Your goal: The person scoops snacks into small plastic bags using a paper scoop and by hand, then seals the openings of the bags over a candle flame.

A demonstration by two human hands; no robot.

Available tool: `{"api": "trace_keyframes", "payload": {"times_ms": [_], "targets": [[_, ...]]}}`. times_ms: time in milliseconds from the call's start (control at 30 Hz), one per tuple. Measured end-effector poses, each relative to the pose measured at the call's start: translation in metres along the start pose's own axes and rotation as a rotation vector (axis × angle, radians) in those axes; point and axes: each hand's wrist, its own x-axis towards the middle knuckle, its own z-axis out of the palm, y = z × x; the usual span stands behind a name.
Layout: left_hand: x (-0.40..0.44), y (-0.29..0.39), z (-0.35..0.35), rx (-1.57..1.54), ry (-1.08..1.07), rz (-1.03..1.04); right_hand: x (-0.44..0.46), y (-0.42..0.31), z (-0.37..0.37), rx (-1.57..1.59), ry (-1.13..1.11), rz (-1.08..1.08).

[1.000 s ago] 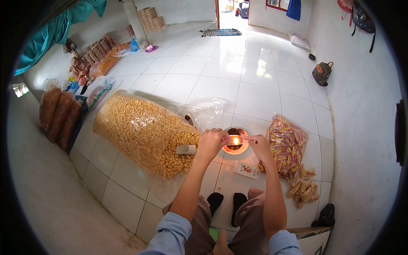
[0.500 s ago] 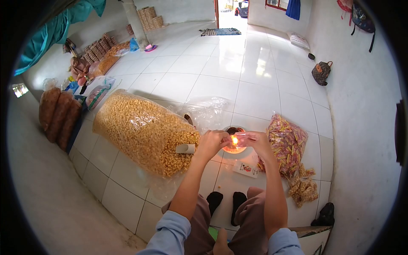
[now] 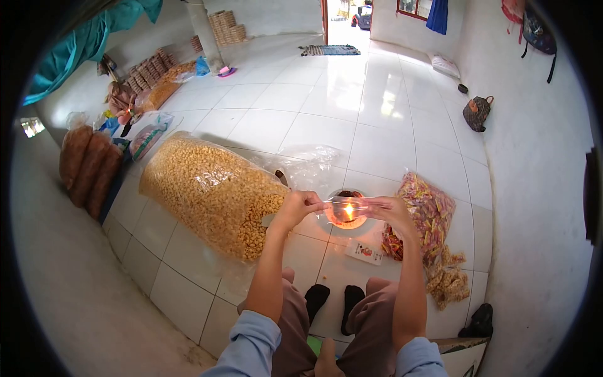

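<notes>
A clear plastic bag (image 3: 338,201) is stretched level between my hands, close to a small flame (image 3: 349,210). My left hand (image 3: 299,208) pinches one end of it with fingers and thumb, left of the flame. On the other side my right hand (image 3: 391,210) is closed on the opposite end. The flame burns over a round dish (image 3: 347,224) on the floor, with something dark at its far rim. Beside my left hand lies a big clear sack of yellow puffed snacks (image 3: 207,188). A scoop (image 3: 267,220) in its mouth is mostly hidden by that hand.
To the right are a bag of red and yellow packets (image 3: 427,207) and smaller snack bags (image 3: 447,283). A printed white card (image 3: 363,252) lies in front of the dish. Tall brown sacks (image 3: 88,166) stand left; a person (image 3: 120,103) sits farther back. A handbag (image 3: 477,113) rests by the wall.
My hands have moved apart, and the plastic between them now shows pulled straight. More of the flame and dish is visible. My left hand now covers most of the scoop.
</notes>
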Motion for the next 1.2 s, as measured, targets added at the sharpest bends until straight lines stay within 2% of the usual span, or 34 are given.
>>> {"api": "trace_keyframes", "payload": {"times_ms": [167, 300, 367, 467, 600, 667, 700, 767, 800, 867, 900, 967, 1200], "targets": [[-0.002, 0.005, 0.002, -0.016, 0.030, 0.213, -0.001, -0.002, -0.005, 0.094, -0.010, -0.013], [-0.003, 0.007, 0.000, -0.077, 0.040, 0.155, -0.005, -0.006, -0.009, 0.085, 0.010, 0.028], [-0.001, -0.002, -0.002, -0.325, 0.049, 0.129, -0.007, -0.006, -0.011, 0.123, 0.018, 0.010], [0.001, -0.007, -0.002, -0.208, 0.053, 0.144, -0.008, -0.002, -0.012, 0.099, 0.021, 0.020], [0.002, -0.006, 0.000, -0.199, 0.130, 0.196, -0.006, -0.001, -0.012, 0.126, 0.047, 0.013], [0.003, -0.005, -0.003, -0.047, 0.083, 0.060, -0.005, 0.002, -0.011, 0.125, 0.055, 0.015], [0.000, 0.004, 0.001, -0.047, 0.083, 0.061, -0.003, 0.007, -0.011, 0.095, 0.055, 0.001], [-0.008, 0.036, 0.017, 0.488, 0.683, 0.434, 0.000, 0.011, -0.008, 0.064, 0.058, -0.016], [-0.008, 0.045, 0.025, 0.488, 0.683, 0.434, 0.003, 0.012, -0.003, -0.023, 0.052, -0.008], [-0.008, 0.056, 0.040, 0.648, 0.392, 0.655, 0.009, 0.015, 0.008, -0.114, 0.040, 0.004], [-0.006, 0.051, 0.048, 0.645, 0.396, 0.649, 0.012, 0.019, 0.012, -0.160, 0.064, -0.028], [-0.001, 0.034, 0.060, 0.706, 0.175, 0.549, 0.011, 0.022, 0.021, -0.200, 0.083, -0.055], [0.008, 0.020, 0.062, 0.633, 0.195, 0.525, 0.004, 0.003, 0.038, -0.309, 0.112, -0.089]]}}
